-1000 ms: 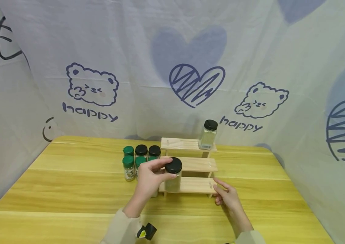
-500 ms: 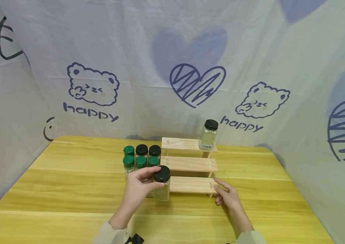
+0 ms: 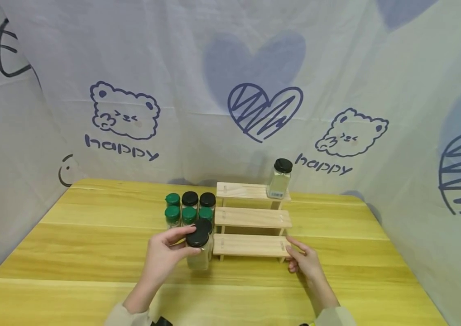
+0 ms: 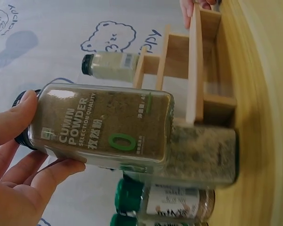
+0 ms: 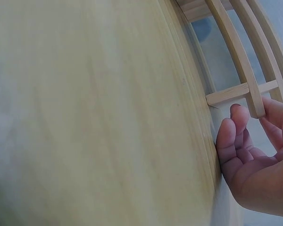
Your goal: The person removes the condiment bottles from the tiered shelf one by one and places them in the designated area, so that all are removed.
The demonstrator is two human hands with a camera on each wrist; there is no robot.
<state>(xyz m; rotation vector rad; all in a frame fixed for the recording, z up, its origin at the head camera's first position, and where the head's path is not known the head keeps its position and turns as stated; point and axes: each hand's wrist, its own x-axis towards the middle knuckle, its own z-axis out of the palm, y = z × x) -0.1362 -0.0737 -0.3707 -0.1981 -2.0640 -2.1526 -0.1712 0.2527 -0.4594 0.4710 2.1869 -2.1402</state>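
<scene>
My left hand (image 3: 163,253) grips a glass jar of cumin powder (image 4: 104,125) near its black cap (image 3: 197,236), thumb and fingers on either side. In the head view the jar is held left of the lowest step of a three-tier wooden rack (image 3: 251,246). Another black-capped jar (image 4: 205,155) stands right behind it, partly hidden. My right hand (image 3: 305,262) pinches the right end of that lowest step; in the right wrist view its fingers (image 5: 239,117) are at the shelf's end. A pale-filled jar (image 3: 279,181) with a black cap stands on the top step's right end.
Left of the rack stand several spice jars, some with green caps (image 3: 172,213), others with black caps (image 3: 190,198). The wooden table (image 3: 92,244) reaches back to a printed white curtain (image 3: 189,90).
My left hand has carried the cumin jar leftward and slightly toward me, from in front of the rack's lowest step to beside the other jars. The right hand stays at the rack's end.
</scene>
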